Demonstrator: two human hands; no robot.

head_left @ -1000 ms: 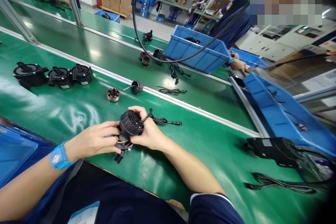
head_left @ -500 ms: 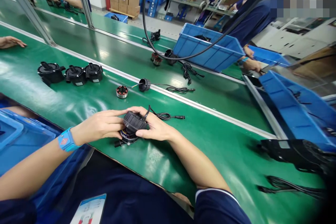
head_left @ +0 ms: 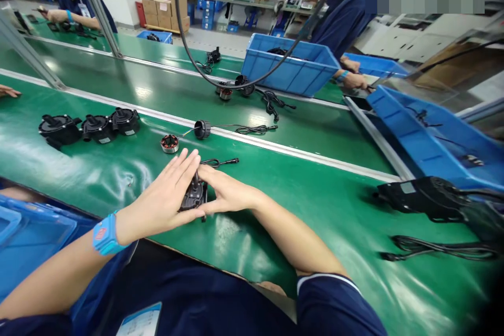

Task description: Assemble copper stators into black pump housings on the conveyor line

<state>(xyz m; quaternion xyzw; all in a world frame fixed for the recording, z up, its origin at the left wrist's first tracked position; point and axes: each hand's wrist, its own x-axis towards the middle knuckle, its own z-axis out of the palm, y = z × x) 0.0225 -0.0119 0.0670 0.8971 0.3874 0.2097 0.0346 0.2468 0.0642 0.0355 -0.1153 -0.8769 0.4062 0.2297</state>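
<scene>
A small black pump is on the green worktop between my hands, a spout-like stub pointing up. My left hand, fingers stretched and together, lies along its left side and covers part of it. Curled round the far and right sides of the pump is my right hand, its thumb at the near edge. A thin black cable with a plug emerges beyond my fingers. Just past them, a copper-wound stator is wired to a ribbed black cap.
Several finished-looking black pumps stand at the left. A metal rail crosses behind. Blue bins are at the back and right. A larger black unit and a coiled cable lie right. Co-workers' hands show beyond.
The pump has been turned over: its ribbed cap was uppermost, now the stub side is. My left hand has flattened out along it. The view has shifted a little.
</scene>
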